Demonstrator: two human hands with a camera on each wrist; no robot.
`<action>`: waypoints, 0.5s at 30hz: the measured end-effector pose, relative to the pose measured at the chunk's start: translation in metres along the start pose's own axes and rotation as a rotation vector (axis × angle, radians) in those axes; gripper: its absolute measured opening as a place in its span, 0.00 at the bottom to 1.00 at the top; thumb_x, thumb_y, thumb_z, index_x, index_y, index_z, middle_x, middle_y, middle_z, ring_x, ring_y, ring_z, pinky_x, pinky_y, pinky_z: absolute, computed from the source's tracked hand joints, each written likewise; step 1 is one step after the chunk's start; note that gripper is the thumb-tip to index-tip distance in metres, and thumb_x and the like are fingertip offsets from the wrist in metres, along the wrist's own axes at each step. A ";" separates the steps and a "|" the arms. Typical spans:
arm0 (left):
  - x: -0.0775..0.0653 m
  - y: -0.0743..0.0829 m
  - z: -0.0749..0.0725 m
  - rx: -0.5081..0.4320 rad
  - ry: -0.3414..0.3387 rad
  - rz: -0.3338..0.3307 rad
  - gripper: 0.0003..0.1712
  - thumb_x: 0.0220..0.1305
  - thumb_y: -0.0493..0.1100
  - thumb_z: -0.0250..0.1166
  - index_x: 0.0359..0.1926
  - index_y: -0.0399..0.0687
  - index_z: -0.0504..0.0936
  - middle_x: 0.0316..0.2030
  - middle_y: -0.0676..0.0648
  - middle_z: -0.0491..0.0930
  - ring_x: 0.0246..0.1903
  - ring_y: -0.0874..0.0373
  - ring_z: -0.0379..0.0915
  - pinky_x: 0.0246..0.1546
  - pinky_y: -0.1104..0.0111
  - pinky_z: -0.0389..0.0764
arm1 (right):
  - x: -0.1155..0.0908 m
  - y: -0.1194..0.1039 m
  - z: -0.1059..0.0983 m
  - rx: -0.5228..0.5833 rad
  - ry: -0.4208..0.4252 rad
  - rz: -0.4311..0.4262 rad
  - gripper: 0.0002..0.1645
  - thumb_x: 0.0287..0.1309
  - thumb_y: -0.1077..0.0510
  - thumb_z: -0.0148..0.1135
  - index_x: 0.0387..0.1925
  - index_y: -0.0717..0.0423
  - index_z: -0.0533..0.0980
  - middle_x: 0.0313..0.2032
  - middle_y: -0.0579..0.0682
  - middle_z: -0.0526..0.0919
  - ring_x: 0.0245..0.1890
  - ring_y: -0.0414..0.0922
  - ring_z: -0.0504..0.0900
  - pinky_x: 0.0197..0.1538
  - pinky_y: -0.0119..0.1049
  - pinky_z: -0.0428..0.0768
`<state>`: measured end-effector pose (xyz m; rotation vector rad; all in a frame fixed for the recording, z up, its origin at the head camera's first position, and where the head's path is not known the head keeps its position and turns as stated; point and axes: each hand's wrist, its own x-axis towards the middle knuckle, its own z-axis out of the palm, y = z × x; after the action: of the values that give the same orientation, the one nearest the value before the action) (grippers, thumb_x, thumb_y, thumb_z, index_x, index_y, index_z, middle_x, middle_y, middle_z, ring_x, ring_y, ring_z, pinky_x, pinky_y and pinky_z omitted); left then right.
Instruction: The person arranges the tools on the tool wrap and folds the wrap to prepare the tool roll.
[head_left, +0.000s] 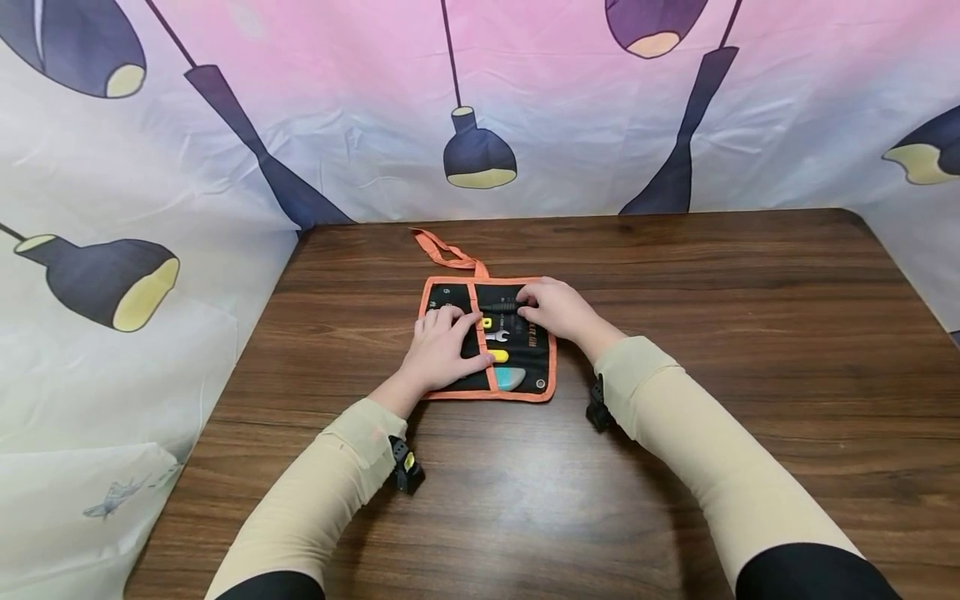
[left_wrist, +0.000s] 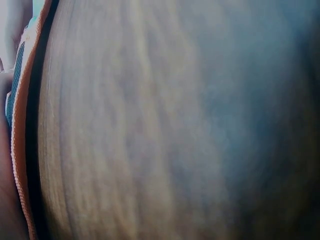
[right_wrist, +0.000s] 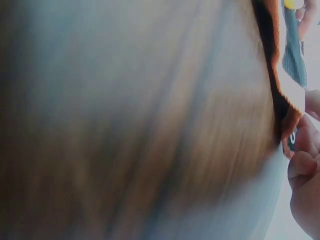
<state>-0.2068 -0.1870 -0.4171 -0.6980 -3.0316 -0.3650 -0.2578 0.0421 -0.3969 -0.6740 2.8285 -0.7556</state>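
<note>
A black tool roll (head_left: pixel 531 367) with orange edging lies spread on the table, with tools tucked behind its orange middle band. My left hand (head_left: pixel 441 350) rests on its left half, fingers spread and the thumb by a yellow-ended tool (head_left: pixel 498 356). At the upper right of the roll, my right hand (head_left: pixel 558 310) pinches the end of a slim dark ridged tool (head_left: pixel 504 307), whose exact kind is unclear. Below that sit a small yellow piece (head_left: pixel 487 322), an open-end wrench (head_left: pixel 497 337) and a teal and grey tool (head_left: pixel 510 379). In the right wrist view, curled fingers (right_wrist: pixel 305 150) show beside the orange edge.
An orange strap (head_left: pixel 442 250) trails from the roll's top toward the table's back edge. The brown wooden table (head_left: pixel 712 333) extends on both sides. A lamp-printed cloth (head_left: pixel 390 150) hangs behind it and along the left. Both wrist views show mostly blurred tabletop.
</note>
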 end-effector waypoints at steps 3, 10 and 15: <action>0.000 0.000 0.000 0.001 0.001 0.000 0.45 0.55 0.74 0.53 0.67 0.54 0.66 0.54 0.45 0.63 0.52 0.46 0.55 0.52 0.51 0.55 | 0.002 -0.003 0.002 0.007 0.002 0.004 0.16 0.62 0.54 0.59 0.49 0.57 0.78 0.39 0.52 0.77 0.39 0.47 0.74 0.47 0.43 0.72; 0.000 0.000 0.000 0.009 -0.003 0.002 0.45 0.54 0.74 0.54 0.66 0.54 0.66 0.54 0.45 0.63 0.52 0.46 0.55 0.53 0.51 0.54 | 0.007 -0.006 0.006 -0.008 0.009 0.021 0.15 0.63 0.55 0.58 0.48 0.56 0.79 0.39 0.52 0.78 0.41 0.47 0.75 0.48 0.44 0.72; 0.000 0.000 -0.001 0.004 -0.005 0.004 0.45 0.55 0.73 0.54 0.66 0.54 0.66 0.54 0.45 0.62 0.52 0.46 0.55 0.53 0.51 0.54 | 0.012 -0.007 0.008 -0.032 0.009 0.014 0.14 0.64 0.56 0.57 0.48 0.56 0.79 0.38 0.52 0.80 0.46 0.49 0.76 0.53 0.45 0.70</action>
<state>-0.2071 -0.1872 -0.4163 -0.7057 -3.0346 -0.3568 -0.2639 0.0271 -0.4004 -0.6565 2.8556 -0.7146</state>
